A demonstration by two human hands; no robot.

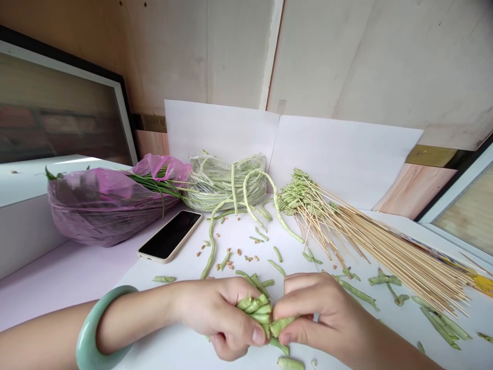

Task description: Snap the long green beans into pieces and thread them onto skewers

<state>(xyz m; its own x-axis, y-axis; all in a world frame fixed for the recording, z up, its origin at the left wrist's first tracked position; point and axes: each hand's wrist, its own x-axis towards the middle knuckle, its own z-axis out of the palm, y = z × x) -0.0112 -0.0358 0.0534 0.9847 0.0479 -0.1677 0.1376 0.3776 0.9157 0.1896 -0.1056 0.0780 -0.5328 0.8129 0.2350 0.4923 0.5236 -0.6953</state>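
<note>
My left hand (pixel 219 316), with a green bangle (pixel 90 329) on its wrist, is closed round a bunch of short long-bean pieces (pixel 254 308). Their ends stick out between the thumb and fingers, toward the right. My right hand (pixel 323 308) pinches one bean piece (pixel 283 325) between thumb and fingertips, right against that bunch. Loose long-bean pieces (pixel 290 363) lie on the white tabletop below and around both hands. Beyond them, small brown beans (pixel 239 252) are scattered, and a whole long bean (pixel 210 257) trails toward my left hand.
A clear bag of long beans (pixel 227 185) stands at the back, beside a pink bag of greens (pixel 103 205). A phone (pixel 171 236) lies left of centre. Bamboo skewers (pixel 385 246) spread across the right, some with threaded bean bundles (pixel 298 192). White boards (pixel 342 159) lean behind.
</note>
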